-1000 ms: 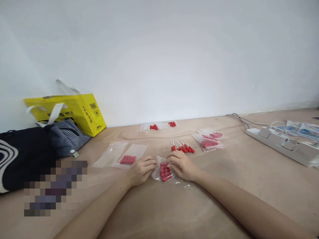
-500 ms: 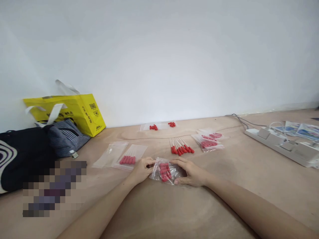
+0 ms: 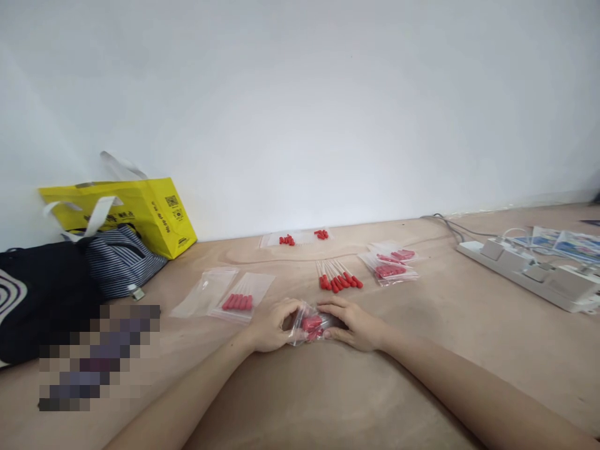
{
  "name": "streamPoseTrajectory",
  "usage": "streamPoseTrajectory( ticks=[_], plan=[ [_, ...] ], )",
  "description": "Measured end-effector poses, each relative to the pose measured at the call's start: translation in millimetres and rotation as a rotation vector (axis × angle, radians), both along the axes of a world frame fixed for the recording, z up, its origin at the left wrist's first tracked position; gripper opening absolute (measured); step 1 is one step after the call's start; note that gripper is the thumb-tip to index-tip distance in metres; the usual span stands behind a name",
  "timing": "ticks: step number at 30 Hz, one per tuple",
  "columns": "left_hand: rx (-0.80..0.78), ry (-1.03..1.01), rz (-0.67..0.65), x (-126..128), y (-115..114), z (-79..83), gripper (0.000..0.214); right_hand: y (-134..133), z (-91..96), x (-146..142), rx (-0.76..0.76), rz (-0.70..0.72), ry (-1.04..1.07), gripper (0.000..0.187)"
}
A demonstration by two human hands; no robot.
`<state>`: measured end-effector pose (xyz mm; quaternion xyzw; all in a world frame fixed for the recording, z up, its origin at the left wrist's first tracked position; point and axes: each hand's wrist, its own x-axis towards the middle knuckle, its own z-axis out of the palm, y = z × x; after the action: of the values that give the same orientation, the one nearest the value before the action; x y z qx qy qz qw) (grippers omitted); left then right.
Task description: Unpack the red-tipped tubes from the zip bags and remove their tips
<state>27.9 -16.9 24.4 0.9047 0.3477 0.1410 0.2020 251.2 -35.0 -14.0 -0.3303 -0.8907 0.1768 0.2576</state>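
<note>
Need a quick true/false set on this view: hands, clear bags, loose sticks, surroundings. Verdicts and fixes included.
1. The left hand and right hand are on the same clear bag. True.
2. The loose sticks' red ends point toward the wall. False: on the loose sticks, the red ends face the person.
3. The yellow bag stands behind the striped pouch. True.
4. The power strip sits at the person's left. False: the power strip is on the right.
5. Some small bags with red contents lie to the right of the loose sticks. True.
</note>
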Motion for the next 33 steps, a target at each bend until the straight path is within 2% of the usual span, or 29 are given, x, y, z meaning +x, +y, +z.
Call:
streamPoseTrajectory(
  ticks=[4,11,15,18,21,27,33],
  plan=[
    [0.052,0.025,-0.031,1.2,0.2,-3.4,0.038,-0.7,-1.4,-2.1,0.039,-0.028,-0.067,0.047],
    [0.135,0.011,-0.095,4.1,-4.2,-4.2,0.026,-2.1,-2.4,-5.0,0.069,-0.108,-0.122,0.049],
    [0.162,0.018,-0.035,-1.4,-1.5,-4.5,0.028,-3.2,-2.3,-4.1,0.050,-0.122,-0.045,0.051],
    [0.162,0.049,-0.016,-8.5,2.8,-6.4,0.029,-3.1,-1.5,-4.9,0.028,-0.093,0.038,0.045],
    [0.204,0.080,-0.024,-10.5,4.0,-10.1,0.040,-1.7,-2.2,-7.2,0.013,-0.072,0.052,0.038],
    [0.379,0.017,0.029,-4.2,2.0,-17.6,0.027,0.1,-5.5,-9.4,0.025,-0.099,0.054,0.041],
    [0.255,-0.137,0.181,-26.2,8.4,-12.9,0.026,1.8,-5.7,-8.4,0.016,-0.120,0.052,0.035]
  ],
)
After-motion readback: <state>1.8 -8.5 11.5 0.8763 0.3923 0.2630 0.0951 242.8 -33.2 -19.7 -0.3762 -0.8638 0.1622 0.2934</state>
